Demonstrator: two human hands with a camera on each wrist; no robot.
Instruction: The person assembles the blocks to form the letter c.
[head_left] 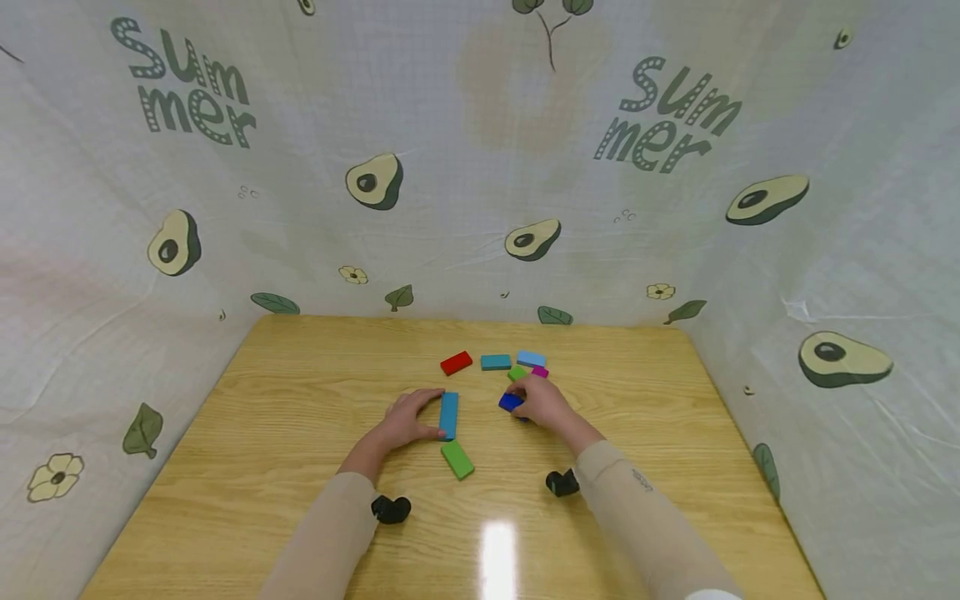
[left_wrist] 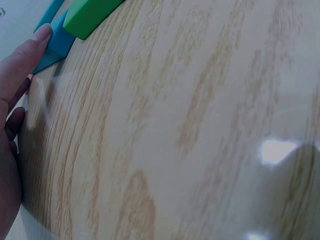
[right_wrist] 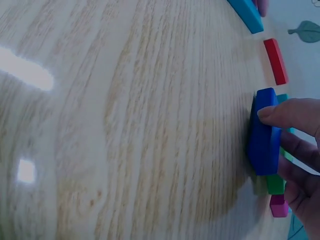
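Note:
My left hand (head_left: 403, 419) spans a sky-blue block (head_left: 448, 415), with the thumb at its near end and a fingertip at its far end. Just in front of that block lies a green block (head_left: 457, 460), set at a slant; the left wrist view shows the two close together. Between thumb and fingers, my right hand (head_left: 546, 402) pinches a dark blue block (right_wrist: 264, 135). In the head view those fingers partly cover the dark blue block (head_left: 510, 402). Whether it touches the table is hard to tell.
Behind the hands lie a red block (head_left: 456, 363), a teal block (head_left: 496, 362), a light blue block (head_left: 531, 358), a second green block (head_left: 517, 373) and a partly hidden magenta block (head_left: 540, 372). A printed cloth (head_left: 450, 275) borders the wooden table (head_left: 300, 358) at the back and sides.

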